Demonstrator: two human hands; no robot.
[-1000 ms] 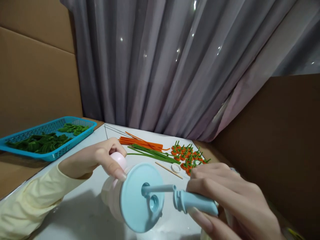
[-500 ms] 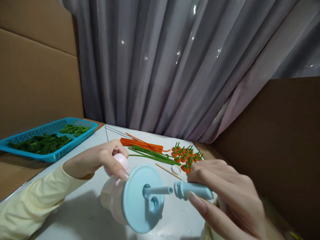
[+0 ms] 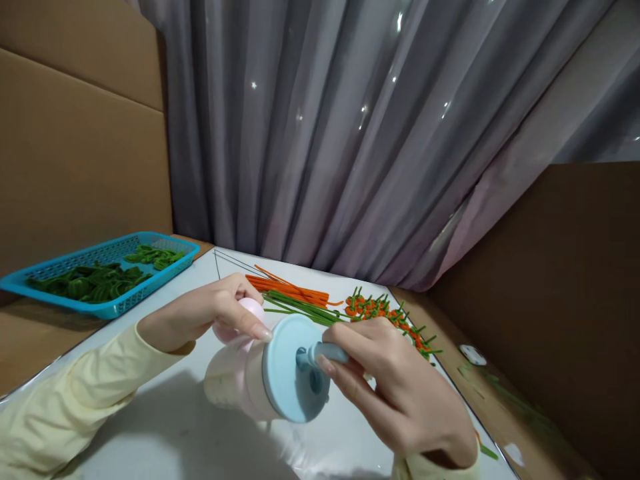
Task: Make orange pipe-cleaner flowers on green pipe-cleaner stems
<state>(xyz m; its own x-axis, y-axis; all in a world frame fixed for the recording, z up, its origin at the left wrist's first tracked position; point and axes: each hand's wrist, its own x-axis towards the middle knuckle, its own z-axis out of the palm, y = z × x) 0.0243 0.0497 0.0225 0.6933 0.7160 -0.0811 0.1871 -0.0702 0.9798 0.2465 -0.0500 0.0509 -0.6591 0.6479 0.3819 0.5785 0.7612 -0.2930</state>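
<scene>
My left hand (image 3: 213, 310) grips a pale tumbler (image 3: 227, 380) near its rim, with a thumb by the edge of the light blue lid (image 3: 285, 367). A pink ball-shaped part (image 3: 253, 307) sits under those fingers. The tumbler is tilted so that its lid faces right. Pinched between the thumb and fingers of my right hand (image 3: 400, 387) is a light blue straw mouthpiece (image 3: 333, 352). Its end meets the short straw coming out of the lid. Whether it is pushed fully onto the straw I cannot tell. A round hole (image 3: 316, 383) shows in the lid below.
Behind my hands lie orange pipe cleaners (image 3: 295, 291), green pipe cleaners (image 3: 305, 308) and several small orange-and-green pieces (image 3: 373, 307). A blue basket (image 3: 113, 310) of green pieces stands left. Cardboard panels (image 3: 85, 153) flank the white tabletop (image 3: 165, 427), and a grey curtain (image 3: 300, 133) hangs behind.
My right hand has moved left, bringing the mouthpiece from just apart to the straw's end. The tumbler has shifted slightly up and right. More of the orange-and-green pieces now shows.
</scene>
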